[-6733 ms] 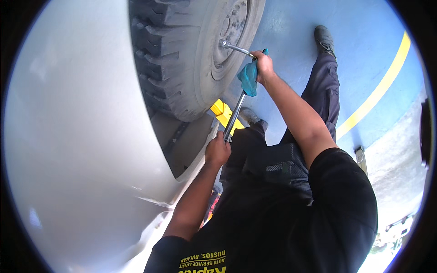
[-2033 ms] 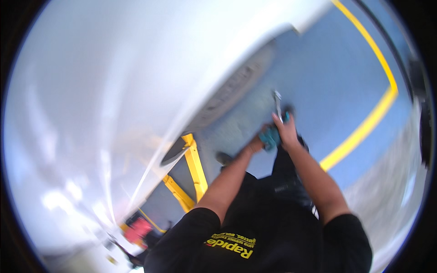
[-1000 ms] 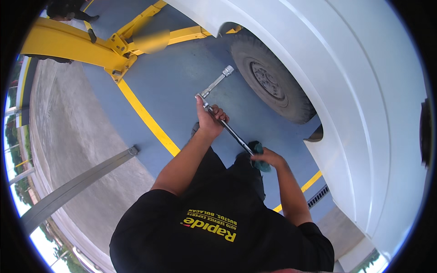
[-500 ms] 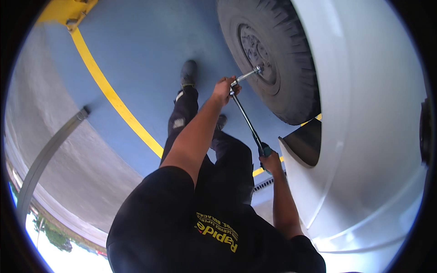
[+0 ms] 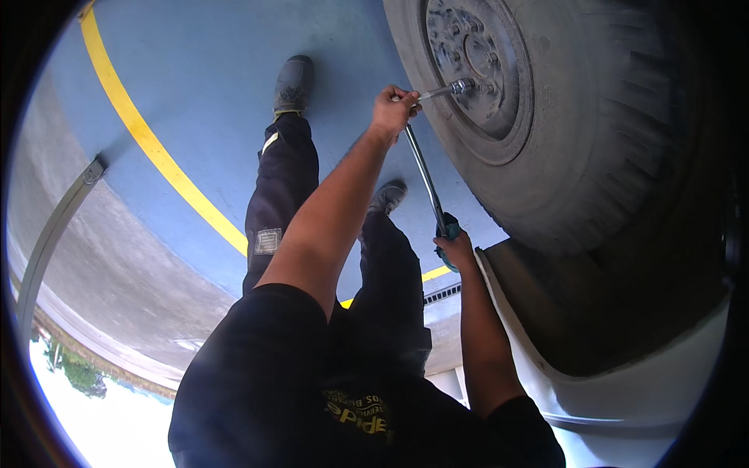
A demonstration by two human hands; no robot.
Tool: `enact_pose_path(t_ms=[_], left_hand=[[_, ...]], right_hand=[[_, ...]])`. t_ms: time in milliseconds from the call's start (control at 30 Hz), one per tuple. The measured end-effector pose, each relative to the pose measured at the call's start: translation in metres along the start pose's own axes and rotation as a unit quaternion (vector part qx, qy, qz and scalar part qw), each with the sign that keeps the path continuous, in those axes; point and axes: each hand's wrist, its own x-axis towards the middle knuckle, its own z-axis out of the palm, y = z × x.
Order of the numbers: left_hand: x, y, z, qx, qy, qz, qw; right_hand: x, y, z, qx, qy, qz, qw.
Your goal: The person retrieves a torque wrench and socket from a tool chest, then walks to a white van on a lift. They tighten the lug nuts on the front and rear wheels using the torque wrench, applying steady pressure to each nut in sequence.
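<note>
A long metal lug wrench point(image 5: 425, 175) with a teal grip runs from my lap up to a big vehicle wheel point(image 5: 476, 62). Its socket end point(image 5: 460, 86) sits on a nut of the grey wheel hub. My left hand point(image 5: 394, 109) is closed around the wrench at its bend, just beside the hub. My right hand point(image 5: 456, 249) grips the teal handle end lower down, close to the white wheel arch point(image 5: 546, 390). The dark, chunky tyre point(image 5: 616, 140) fills the upper right.
The floor is painted blue point(image 5: 218, 93) with a yellow line point(image 5: 156, 148) crossing it diagonally; grey concrete point(image 5: 94, 257) lies beyond. My dark trousers and two shoes point(image 5: 292, 78) stretch toward the wheel. A drain grate point(image 5: 445, 294) sits near my right knee.
A second ago the wrench was held away from the wheel; now its socket rests on a hub nut. The view has swung and moved closer to the wheel. Both hands kept their grip.
</note>
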Motion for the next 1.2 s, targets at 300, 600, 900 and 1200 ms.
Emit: enact_pose_path(t_ms=[300, 600, 900, 1200], left_hand=[[0.007, -0.009, 0.015, 0.281, 0.077, 0.181, 0.939], [0.005, 0.03, 0.017, 0.033, -0.009, -0.092, 0.995], [0.007, 0.017, 0.025, 0.017, 0.045, -0.134, 0.99], [0.009, 0.01, 0.018, -0.018, 0.013, -0.14, 0.99]], right_hand=[[0.053, 0.03, 0.017, 0.018, 0.008, 0.011, 1.0], [-0.11, -0.096, -0.029, 0.277, -0.143, 0.173, 0.934], [-0.169, -0.19, -0.043, -0.083, -0.032, 0.048, 0.995], [-0.106, -0.096, -0.019, -0.196, 0.102, -0.016, 0.975]])
